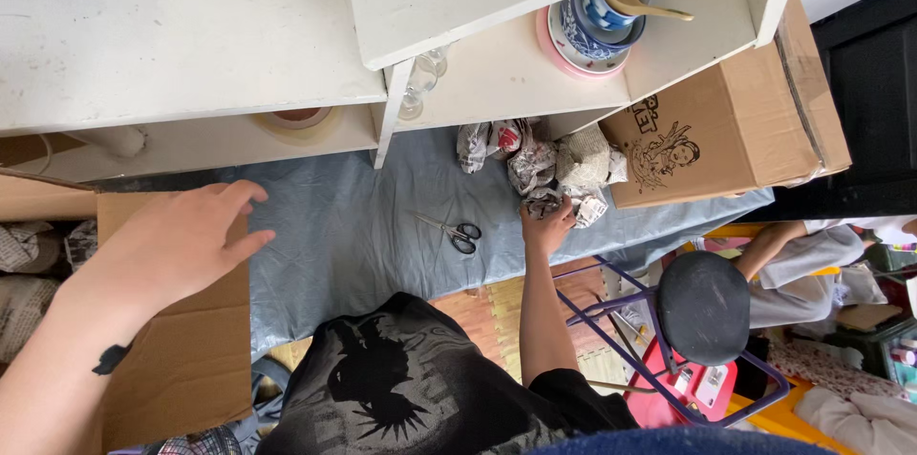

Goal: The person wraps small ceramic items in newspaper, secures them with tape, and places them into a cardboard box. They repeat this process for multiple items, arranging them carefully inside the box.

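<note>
Head view: right hand (546,224), fingers pinching a newspaper-wrapped bundle (540,169) on the grey sheet (344,235) below the shelf (287,63); left hand (177,240) hovers, fingers spread. A careless tug could bump the shelf's glasses (420,83) or snag the scissors (457,232).

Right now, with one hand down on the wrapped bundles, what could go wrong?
1. The right hand grips newspaper-wrapped bundles; pulling one may topple the others.
2. Open scissors lie on the blue sheet near that hand.
3. The left hand hangs open near the shelf edge holding glasses.
</note>
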Demonstrator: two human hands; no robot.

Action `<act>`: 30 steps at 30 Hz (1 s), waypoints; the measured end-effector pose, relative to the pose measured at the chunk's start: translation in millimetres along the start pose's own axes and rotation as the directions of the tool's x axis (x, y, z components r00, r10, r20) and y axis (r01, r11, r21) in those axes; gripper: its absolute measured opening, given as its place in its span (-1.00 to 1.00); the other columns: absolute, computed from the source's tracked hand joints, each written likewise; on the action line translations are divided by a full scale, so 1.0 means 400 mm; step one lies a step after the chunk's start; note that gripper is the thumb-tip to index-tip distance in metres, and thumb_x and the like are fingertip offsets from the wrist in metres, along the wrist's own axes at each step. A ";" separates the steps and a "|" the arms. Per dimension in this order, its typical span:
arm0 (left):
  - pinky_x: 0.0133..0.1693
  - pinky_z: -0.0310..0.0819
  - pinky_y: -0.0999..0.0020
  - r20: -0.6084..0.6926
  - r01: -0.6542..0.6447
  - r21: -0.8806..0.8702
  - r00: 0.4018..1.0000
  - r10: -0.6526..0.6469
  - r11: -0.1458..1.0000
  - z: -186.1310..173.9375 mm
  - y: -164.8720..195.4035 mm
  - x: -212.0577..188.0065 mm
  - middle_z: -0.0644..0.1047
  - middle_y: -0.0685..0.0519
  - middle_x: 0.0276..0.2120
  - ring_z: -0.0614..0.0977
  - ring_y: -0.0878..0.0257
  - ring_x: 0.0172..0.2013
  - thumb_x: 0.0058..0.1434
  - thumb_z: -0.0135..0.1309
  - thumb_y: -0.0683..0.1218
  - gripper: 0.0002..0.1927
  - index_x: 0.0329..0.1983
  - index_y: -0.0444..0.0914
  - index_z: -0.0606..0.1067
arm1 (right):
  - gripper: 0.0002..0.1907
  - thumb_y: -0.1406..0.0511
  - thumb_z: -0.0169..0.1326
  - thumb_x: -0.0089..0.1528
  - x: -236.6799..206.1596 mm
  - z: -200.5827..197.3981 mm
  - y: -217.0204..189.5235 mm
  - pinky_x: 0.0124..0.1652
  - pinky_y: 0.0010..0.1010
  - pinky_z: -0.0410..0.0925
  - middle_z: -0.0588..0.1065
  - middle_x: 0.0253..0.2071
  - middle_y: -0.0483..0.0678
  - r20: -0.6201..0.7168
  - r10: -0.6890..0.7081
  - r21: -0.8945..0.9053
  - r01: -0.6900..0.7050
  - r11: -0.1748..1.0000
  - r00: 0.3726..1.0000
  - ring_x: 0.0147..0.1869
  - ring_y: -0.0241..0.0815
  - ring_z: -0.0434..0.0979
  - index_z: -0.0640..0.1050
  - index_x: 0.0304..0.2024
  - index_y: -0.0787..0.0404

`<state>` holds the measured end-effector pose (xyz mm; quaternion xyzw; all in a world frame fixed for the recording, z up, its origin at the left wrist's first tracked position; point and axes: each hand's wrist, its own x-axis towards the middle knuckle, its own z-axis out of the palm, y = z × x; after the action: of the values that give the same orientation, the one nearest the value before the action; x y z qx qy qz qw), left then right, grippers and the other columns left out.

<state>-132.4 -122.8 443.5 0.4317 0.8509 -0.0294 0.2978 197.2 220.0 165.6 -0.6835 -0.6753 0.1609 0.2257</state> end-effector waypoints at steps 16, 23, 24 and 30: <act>0.22 0.37 0.20 -0.233 -0.320 -0.916 0.916 0.327 0.242 0.181 0.052 0.056 0.35 -0.08 0.33 0.52 0.12 0.22 0.14 0.20 0.24 0.00 0.51 -0.23 0.06 | 0.15 0.35 0.40 -0.04 -0.323 -0.090 -0.498 0.44 -0.16 0.18 0.16 0.44 0.12 0.028 -0.999 0.998 0.061 0.030 0.036 0.52 0.00 0.24 0.02 0.46 0.10; 0.29 0.30 0.23 -0.482 -0.457 -0.875 0.846 -0.228 0.158 0.167 -0.222 -0.117 0.43 -0.07 0.29 0.44 0.16 0.29 0.00 0.39 0.12 0.08 0.50 -0.24 0.10 | 0.08 0.05 0.30 0.22 -0.477 -0.065 -0.808 0.51 -0.01 -0.03 0.12 0.52 0.21 -0.033 -0.929 0.954 0.264 -0.139 -0.368 0.62 0.17 0.08 -0.06 0.53 0.20; 0.27 0.35 0.21 -0.491 -0.365 -0.855 0.798 -0.349 0.368 0.165 -0.280 -0.163 0.46 -0.08 0.26 0.48 0.13 0.26 -0.07 0.40 0.17 0.10 0.48 -0.23 0.15 | -0.06 0.03 0.27 0.22 -0.509 -0.047 -0.828 0.48 0.01 -0.02 0.23 0.48 0.16 -0.027 -0.890 0.910 0.358 -0.210 -0.454 0.58 0.18 0.14 0.11 0.48 0.19; 0.14 0.45 0.01 -0.138 0.644 -0.453 0.632 -0.762 0.616 0.239 -0.533 -0.187 0.33 -0.24 0.26 0.51 -0.22 0.16 -0.28 0.51 0.33 0.25 0.44 -0.10 0.16 | -0.59 -0.01 0.24 0.15 -0.586 0.038 -0.813 0.39 0.16 -0.05 0.50 -0.04 -0.08 -0.060 -0.853 0.765 0.525 -0.373 -0.518 0.34 0.02 0.37 0.61 -0.06 0.02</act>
<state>-213.2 -339.3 360.8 -0.0064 0.9775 0.0817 0.1943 -95.8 -16.4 303.9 0.3507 -0.8792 0.2886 0.1439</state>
